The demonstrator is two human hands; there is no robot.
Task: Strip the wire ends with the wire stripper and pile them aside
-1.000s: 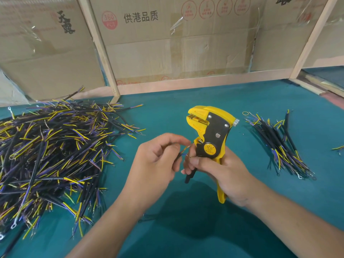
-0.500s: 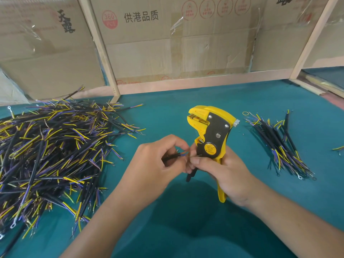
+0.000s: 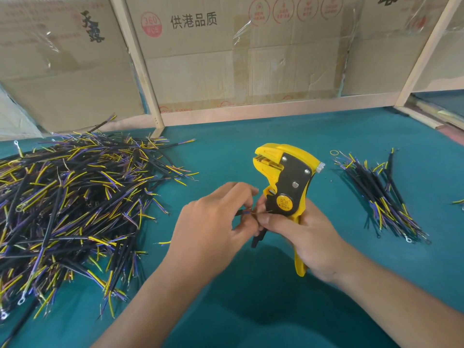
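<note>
My right hand grips the handles of a yellow and black wire stripper, held upright with its jaws pointing left and nothing between them. Its thumb and forefinger also pinch the thin end of a short black wire. My left hand pinches the same wire just left of the stripper, and its fingers hide most of the wire. A large heap of black wires with yellow and purple ends lies on the left. A smaller pile of wires lies on the right.
The work surface is a teal cloth. Cardboard boxes behind a wooden frame wall off the back. One loose yellow wire lies near the big heap. A stray wire end shows at the right edge.
My left fingers have shifted on the wire, which now lies more level between both hands. The stripper and both piles have stayed in place.
</note>
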